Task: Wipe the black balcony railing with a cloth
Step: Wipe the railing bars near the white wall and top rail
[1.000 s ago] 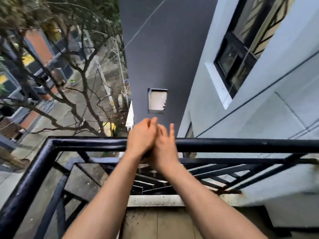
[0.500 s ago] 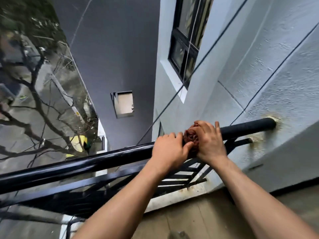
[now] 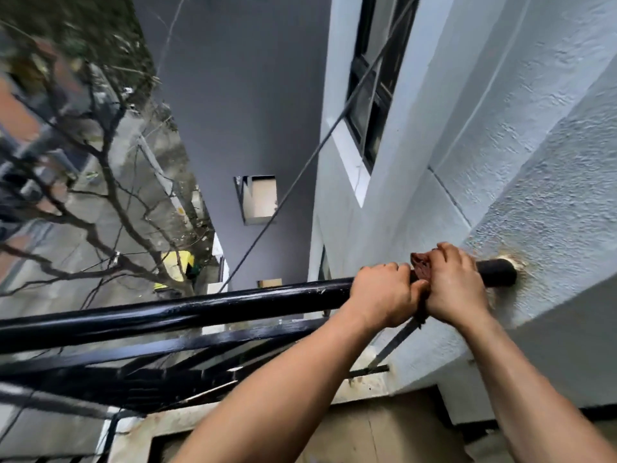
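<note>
Black rail (image 3: pixel 200 309) runs lower left to wall (image 3: pixel 551 228); my right hand (image 3: pixel 455 289), nearer it, clamps cloth (image 3: pixel 421 267) round; left hand (image 3: pixel 384 295) grips alongside.

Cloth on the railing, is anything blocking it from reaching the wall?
Nothing visible. The right hand grips the reddish-brown cloth on the black top rail; only bare rail lies between it and the white wall. The left hand is on the other side.
</note>
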`<state>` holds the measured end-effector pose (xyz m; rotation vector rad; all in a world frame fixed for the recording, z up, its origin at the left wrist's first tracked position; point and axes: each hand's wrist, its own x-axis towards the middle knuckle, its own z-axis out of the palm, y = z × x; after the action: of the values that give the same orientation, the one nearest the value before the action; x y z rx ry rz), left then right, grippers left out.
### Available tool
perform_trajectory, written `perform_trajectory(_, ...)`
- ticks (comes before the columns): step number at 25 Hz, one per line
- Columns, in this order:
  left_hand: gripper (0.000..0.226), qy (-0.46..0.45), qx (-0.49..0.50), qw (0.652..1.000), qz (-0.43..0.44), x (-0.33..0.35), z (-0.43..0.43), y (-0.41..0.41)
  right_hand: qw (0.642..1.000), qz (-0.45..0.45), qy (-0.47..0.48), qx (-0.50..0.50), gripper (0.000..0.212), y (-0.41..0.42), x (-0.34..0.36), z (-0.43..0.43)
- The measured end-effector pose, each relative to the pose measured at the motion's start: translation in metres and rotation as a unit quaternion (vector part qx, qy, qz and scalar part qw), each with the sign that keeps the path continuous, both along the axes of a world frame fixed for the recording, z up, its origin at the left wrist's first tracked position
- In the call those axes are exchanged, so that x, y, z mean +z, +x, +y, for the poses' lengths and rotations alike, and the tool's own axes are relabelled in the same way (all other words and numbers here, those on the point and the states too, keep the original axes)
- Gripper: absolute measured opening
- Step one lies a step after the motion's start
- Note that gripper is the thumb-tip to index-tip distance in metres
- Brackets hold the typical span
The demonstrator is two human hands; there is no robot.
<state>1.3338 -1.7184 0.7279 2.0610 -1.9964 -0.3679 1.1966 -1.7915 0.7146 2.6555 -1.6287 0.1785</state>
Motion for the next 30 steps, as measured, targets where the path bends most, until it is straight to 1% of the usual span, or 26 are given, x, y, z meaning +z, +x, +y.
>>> perform_trajectory(2,0.041,0.005,0.021,1.000,-0.012,0.004,0.019,0.030,0.999,-0.023,-0.004,0.025,0.050,0.035,-0.003,0.027)
perform_trajectory(3,0.041,0.016,0.031,0.999,-0.020,0.005,0.033,0.049,0.999,-0.024,0.004,0.043,0.050,0.056,-0.002,0.042)
perform_trajectory(6,0.040,0.019,0.065,0.997,-0.036,0.007,0.093,0.115,0.993,-0.017,0.032,0.111,0.061,0.124,0.005,0.092)
perform_trajectory(8,0.037,0.008,0.112,0.993,-0.046,0.005,0.144,0.165,0.984,-0.019,0.052,0.168,0.063,0.178,0.010,0.135)
perform_trajectory(10,0.035,-0.012,0.155,0.986,-0.056,0.002,0.188,0.206,0.977,-0.012,0.059,0.204,0.060,0.229,0.013,0.169)
perform_trajectory(12,0.039,-0.022,0.213,0.975,-0.058,-0.002,0.240,0.247,0.966,-0.009,0.051,0.254,0.056,0.284,0.014,0.208)
perform_trajectory(14,0.055,-0.045,0.297,0.952,-0.054,-0.007,0.295,0.288,0.948,-0.017,0.040,0.314,0.050,0.341,0.011,0.253)
perform_trajectory(15,0.062,-0.051,0.345,0.936,-0.056,-0.010,0.322,0.306,0.940,-0.024,0.035,0.339,0.048,0.368,0.010,0.275)
perform_trajectory(17,0.066,-0.045,0.426,0.901,-0.067,-0.014,0.370,0.340,0.923,-0.043,0.028,0.382,0.046,0.417,0.005,0.315)
perform_trajectory(20,0.074,-0.013,0.519,0.851,-0.085,-0.008,0.417,0.376,0.901,-0.051,0.028,0.431,0.050,0.480,0.002,0.356)
perform_trajectory(22,0.077,-0.003,0.574,0.812,-0.107,-0.004,0.448,0.400,0.880,-0.039,0.056,0.469,0.055,0.527,0.007,0.386)
perform_trajectory(24,0.079,-0.001,0.619,0.775,-0.128,-0.008,0.477,0.416,0.857,-0.038,0.117,0.500,0.061,0.577,0.013,0.409)
perform_trajectory(25,0.079,-0.001,0.643,0.754,-0.135,-0.011,0.492,0.422,0.838,-0.050,0.142,0.525,0.064,0.604,0.014,0.420)
perform_trajectory(26,0.077,-0.003,0.665,0.734,-0.139,-0.013,0.506,0.426,0.810,-0.069,0.143,0.564,0.065,0.627,0.016,0.431)
perform_trajectory(27,0.076,-0.015,0.690,0.712,-0.130,-0.014,0.519,0.429,0.771,-0.082,0.121,0.620,0.062,0.649,0.015,0.448)
perform_trajectory(28,0.074,-0.045,0.716,0.688,-0.110,-0.016,0.533,0.431,0.712,-0.073,0.091,0.692,0.057,0.665,0.011,0.469)
perform_trajectory(29,0.072,-0.096,0.745,0.655,-0.087,-0.015,0.545,0.430,0.642,-0.053,0.056,0.763,0.052,0.674,0.004,0.493)
perform_trajectory(30,0.071,-0.152,0.775,0.611,-0.063,-0.013,0.556,0.429,0.574,-0.037,0.028,0.817,0.050,0.674,-0.002,0.520)
